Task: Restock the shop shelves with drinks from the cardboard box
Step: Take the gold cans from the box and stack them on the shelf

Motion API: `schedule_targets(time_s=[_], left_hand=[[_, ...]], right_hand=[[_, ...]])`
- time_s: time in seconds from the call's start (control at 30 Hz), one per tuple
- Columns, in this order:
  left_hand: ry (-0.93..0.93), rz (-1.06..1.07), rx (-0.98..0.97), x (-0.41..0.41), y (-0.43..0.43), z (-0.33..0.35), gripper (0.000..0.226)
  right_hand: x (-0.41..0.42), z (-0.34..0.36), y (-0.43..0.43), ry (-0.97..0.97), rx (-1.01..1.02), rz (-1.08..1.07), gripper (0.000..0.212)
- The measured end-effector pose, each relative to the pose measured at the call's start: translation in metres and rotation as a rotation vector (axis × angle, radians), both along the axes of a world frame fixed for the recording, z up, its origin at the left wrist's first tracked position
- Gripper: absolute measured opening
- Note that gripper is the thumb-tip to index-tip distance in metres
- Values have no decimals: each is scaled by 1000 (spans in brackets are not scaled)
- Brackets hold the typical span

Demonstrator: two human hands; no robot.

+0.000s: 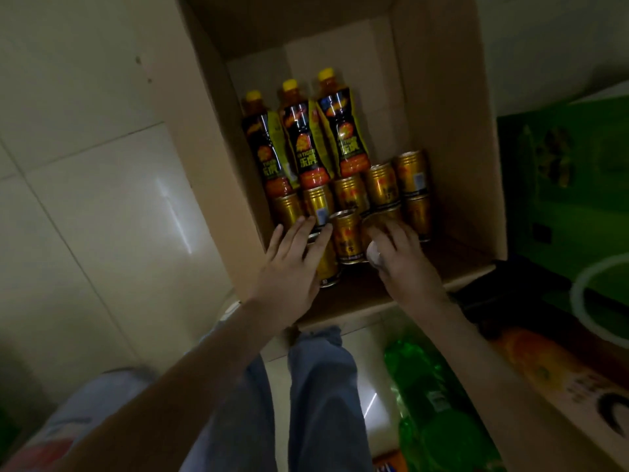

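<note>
Both arms reach down into the box, forearms bare and stretched out. The left hand (292, 264) lies flat, fingers straight and spread, their tips resting on the shoulders of the gold cans (381, 185) at the near left of the cluster; it has hold of nothing. The right hand (401, 253) is arched, knuckles up, fingers bent down over a can top just right of the front can (347, 240). In this dim light it is not possible to tell whether it really grips that can. A white wrap (374, 255) covers the thumb.

The front can stands upright between the two hands, smooth metal with a ribbed neck and a red mark. The other cans crowd behind it in tight rows. Beyond them stand three bottles (303, 134), amber plastic with yellow caps and glossy black and yellow sleeves, touching side by side.

All of it sits in the open cardboard box (442, 97), plain brown with creased walls. Shiny pale floor tiles (85, 199) lie to the left, blue jeans (320, 386) below, and green bottles (432, 403) lower right.
</note>
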State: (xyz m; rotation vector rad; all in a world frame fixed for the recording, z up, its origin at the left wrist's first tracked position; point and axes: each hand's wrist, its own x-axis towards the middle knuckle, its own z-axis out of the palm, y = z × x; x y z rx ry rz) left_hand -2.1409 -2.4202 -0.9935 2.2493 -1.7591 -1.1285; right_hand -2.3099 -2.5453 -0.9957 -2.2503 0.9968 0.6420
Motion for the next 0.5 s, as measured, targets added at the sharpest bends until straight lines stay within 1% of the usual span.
schedule_targets(time_s=[0.07, 0.1, 0.17, 0.23, 0.3, 0.33, 0.37, 0.43, 0.47, 0.5], left_hand=[[29, -69, -65, 14, -7, 6, 103], [58, -96, -91, 21, -11, 10, 106], [135, -113, -103, 34, -19, 18, 107], [224, -44, -65, 46, -22, 28, 100], [293, 164, 6, 59, -19, 43, 88], [304, 304, 43, 63, -15, 48, 85], [310, 449, 86, 68, -11, 52, 83], [342, 741, 155, 72, -4, 55, 73], [364, 876, 158, 72, -1, 54, 65], [383, 987, 156, 72, 2, 53, 57]], right_hand=[[10, 28, 4, -176, 64, -13, 78], [17, 41, 8, -266, 117, -61, 80], [39, 65, 14, -369, 314, -229, 85], [58, 77, 15, -419, 542, -381, 97], [67, 70, 9, -482, 661, -470, 110], [69, 60, 5, -486, 656, -487, 114], [67, 45, 1, -439, 608, -504, 118], [55, 4, -3, -239, 437, -550, 119], [49, -17, -2, -135, 372, -566, 115], [43, -36, 1, -45, 351, -565, 111]])
